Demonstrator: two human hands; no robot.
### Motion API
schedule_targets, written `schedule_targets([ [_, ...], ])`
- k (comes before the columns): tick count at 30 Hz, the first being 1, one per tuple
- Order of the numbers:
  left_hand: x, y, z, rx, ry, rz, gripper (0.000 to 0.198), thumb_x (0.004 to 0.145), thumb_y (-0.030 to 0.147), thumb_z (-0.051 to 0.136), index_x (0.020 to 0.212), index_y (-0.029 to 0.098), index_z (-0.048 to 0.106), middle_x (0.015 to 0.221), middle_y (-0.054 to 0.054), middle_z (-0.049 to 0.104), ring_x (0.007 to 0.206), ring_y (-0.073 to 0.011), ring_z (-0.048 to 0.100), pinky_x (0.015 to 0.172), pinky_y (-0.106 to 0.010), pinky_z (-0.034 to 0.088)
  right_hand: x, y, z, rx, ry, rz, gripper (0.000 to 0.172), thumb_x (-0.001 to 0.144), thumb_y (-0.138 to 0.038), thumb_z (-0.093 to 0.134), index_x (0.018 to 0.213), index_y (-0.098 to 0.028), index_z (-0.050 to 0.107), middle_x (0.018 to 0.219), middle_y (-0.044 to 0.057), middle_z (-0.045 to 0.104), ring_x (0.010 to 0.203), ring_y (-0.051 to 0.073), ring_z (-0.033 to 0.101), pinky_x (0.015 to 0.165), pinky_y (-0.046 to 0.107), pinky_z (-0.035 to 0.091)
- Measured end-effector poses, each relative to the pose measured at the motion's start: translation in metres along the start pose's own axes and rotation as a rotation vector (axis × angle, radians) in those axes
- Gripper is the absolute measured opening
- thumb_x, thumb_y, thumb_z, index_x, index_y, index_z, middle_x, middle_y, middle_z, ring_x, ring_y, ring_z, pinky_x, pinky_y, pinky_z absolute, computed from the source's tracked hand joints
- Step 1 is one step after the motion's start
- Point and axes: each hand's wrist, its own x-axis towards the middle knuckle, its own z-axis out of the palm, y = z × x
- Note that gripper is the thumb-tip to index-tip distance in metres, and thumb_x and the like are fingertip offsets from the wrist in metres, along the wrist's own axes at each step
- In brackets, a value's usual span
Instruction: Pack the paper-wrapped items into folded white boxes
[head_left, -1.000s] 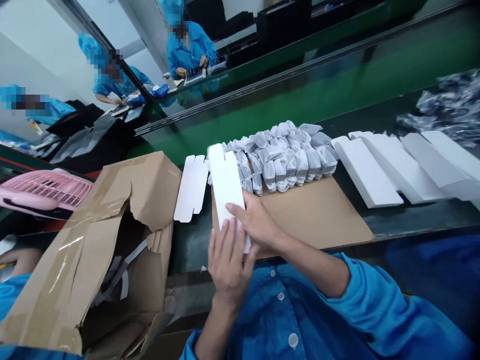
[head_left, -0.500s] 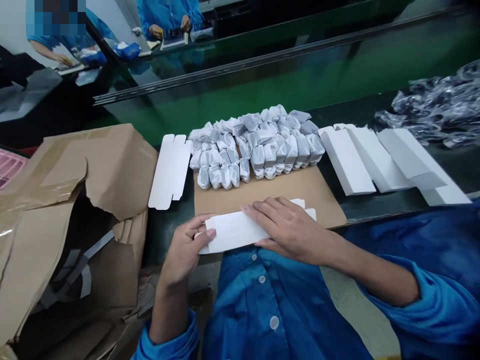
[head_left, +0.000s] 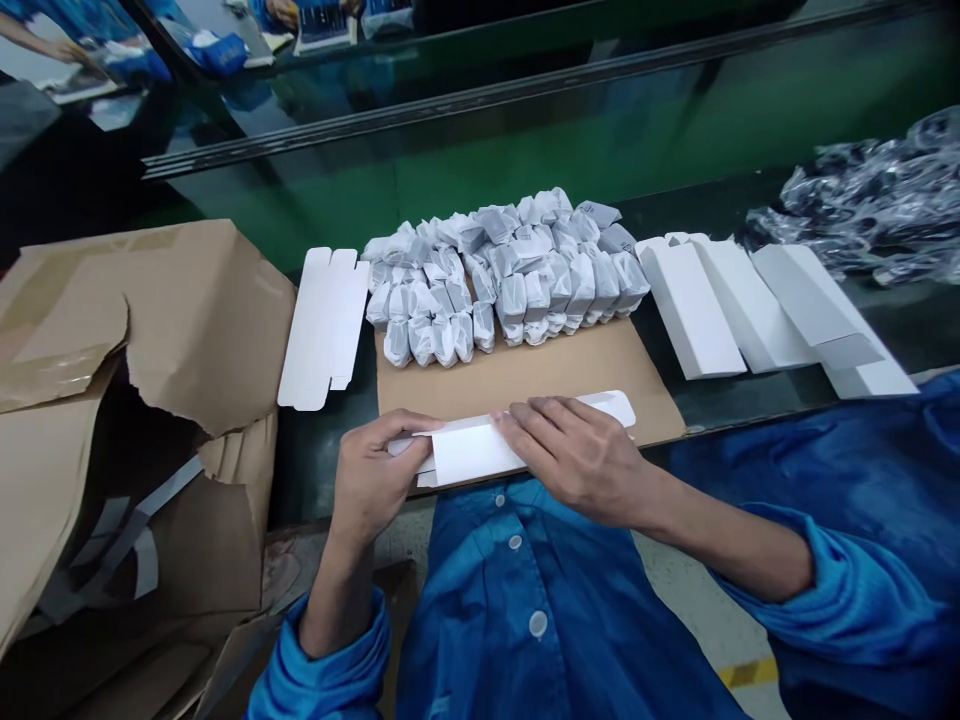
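Note:
A white cardboard box (head_left: 472, 452), partly folded into shape with end flaps sticking out, lies across the front edge of a brown cardboard sheet (head_left: 420, 391). My left hand (head_left: 377, 472) pinches its left end, fingers behind and thumb in front. Over its right half my right hand (head_left: 574, 455) is wrapped, fingers on the upper edge; the thumb side is partly hidden. Behind them, several small parcels wrapped in white paper (head_left: 510, 275) stand in rows on the sheet. A flat white box blank (head_left: 322, 330) lies to the left of the sheet.
Several folded white boxes (head_left: 694, 310) lie at the right, with plastic-bagged dark items (head_left: 862, 200) beyond. A torn brown carton (head_left: 217, 330) stands open at the left. A green barrier (head_left: 450, 160) runs behind the bench; co-workers' arms (head_left: 37, 40) show past it.
The white box has gone from lying flatter to a more box-like fold, its long side turned up. My left fingers have shifted onto its end flaps. The view has tilted slightly downward.

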Motion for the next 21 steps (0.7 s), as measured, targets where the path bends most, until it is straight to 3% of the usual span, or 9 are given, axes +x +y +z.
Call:
schedule_targets([
  [2, -0.003, 0.000, 0.002, -0.111, 0.117, 0.034, 0.020, 0.083, 0.025, 0.065, 0.101, 0.024, 0.075, 0.095, -0.003, 0.077, 0.084, -0.0184, 0.073, 0.070, -0.027, 0.059, 0.001, 0.001, 0.004, 0.017, 0.050, 0.106, 0.033, 0.097, -0.013, 0.046, 0.126, -0.006, 0.060, 0.112, 0.017, 0.072, 0.098, 0.027, 0.067, 0.081, 0.040, 0.055],
  [5, -0.016, 0.009, 0.020, -0.356, 0.344, 0.198, 0.057, 0.090, 0.045, 0.062, 0.144, 0.033, 0.046, 0.140, -0.010, 0.060, 0.110, -0.0252, 0.070, 0.082, -0.037, 0.062, 0.007, -0.005, 0.013, 0.027, 0.178, 0.365, 0.037, 0.098, -0.025, 0.052, 0.130, -0.008, 0.055, 0.110, 0.018, 0.072, 0.095, 0.028, 0.067, 0.077, 0.039, 0.054],
  [7, -0.025, 0.017, 0.040, -0.392, 0.330, 0.247, 0.077, 0.089, 0.059, 0.059, 0.154, 0.034, 0.027, 0.155, -0.014, 0.043, 0.123, -0.0294, 0.063, 0.091, -0.043, 0.059, 0.011, -0.017, 0.020, 0.016, 0.267, 0.451, 0.041, 0.097, -0.027, 0.054, 0.133, -0.008, 0.052, 0.108, 0.020, 0.072, 0.092, 0.029, 0.067, 0.075, 0.040, 0.053],
  [10, -0.028, 0.024, 0.065, -0.259, 0.346, 0.159, 0.096, 0.087, 0.063, 0.060, 0.159, 0.029, 0.007, 0.160, -0.018, 0.034, 0.132, -0.0300, 0.055, 0.099, -0.042, 0.055, 0.015, -0.039, 0.023, 0.134, 0.265, 0.352, 0.044, 0.096, -0.022, 0.054, 0.135, -0.003, 0.049, 0.111, 0.022, 0.069, 0.098, 0.030, 0.066, 0.080, 0.040, 0.054],
  [13, -0.020, 0.021, 0.067, -0.046, 0.470, 0.105, 0.086, 0.086, 0.056, 0.063, 0.156, 0.025, 0.022, 0.156, -0.015, 0.038, 0.139, -0.0297, 0.047, 0.109, -0.040, 0.047, 0.016, -0.043, 0.012, 0.532, 0.094, 0.254, 0.064, 0.095, -0.042, 0.061, 0.143, -0.004, 0.042, 0.127, 0.021, 0.063, 0.114, 0.029, 0.062, 0.092, 0.040, 0.056],
  [15, -0.014, 0.016, 0.061, 0.012, 0.400, 0.150, 0.079, 0.083, 0.054, 0.068, 0.149, 0.024, 0.037, 0.149, -0.013, 0.046, 0.136, -0.0298, 0.049, 0.109, -0.039, 0.045, 0.020, -0.033, 0.004, 0.761, 0.055, 0.329, 0.077, 0.091, -0.055, 0.062, 0.150, -0.011, 0.037, 0.132, 0.017, 0.060, 0.116, 0.025, 0.060, 0.093, 0.038, 0.056],
  [18, -0.012, 0.011, 0.053, -0.015, 0.335, 0.245, 0.075, 0.077, 0.051, 0.075, 0.140, 0.024, 0.046, 0.136, -0.010, 0.055, 0.122, -0.0263, 0.058, 0.099, -0.035, 0.051, 0.030, -0.015, -0.002, 0.883, 0.131, 0.389, 0.059, 0.096, -0.048, 0.059, 0.146, -0.019, 0.048, 0.125, 0.012, 0.061, 0.105, 0.020, 0.062, 0.087, 0.034, 0.056],
  [21, -0.012, 0.008, 0.046, -0.010, 0.278, 0.293, 0.061, 0.077, 0.047, 0.074, 0.128, 0.024, 0.052, 0.121, -0.007, 0.060, 0.107, -0.0221, 0.063, 0.089, -0.032, 0.053, 0.037, -0.002, -0.002, 0.968, 0.103, 0.272, 0.042, 0.097, -0.038, 0.060, 0.135, -0.020, 0.061, 0.118, 0.010, 0.065, 0.105, 0.019, 0.062, 0.090, 0.036, 0.055],
])
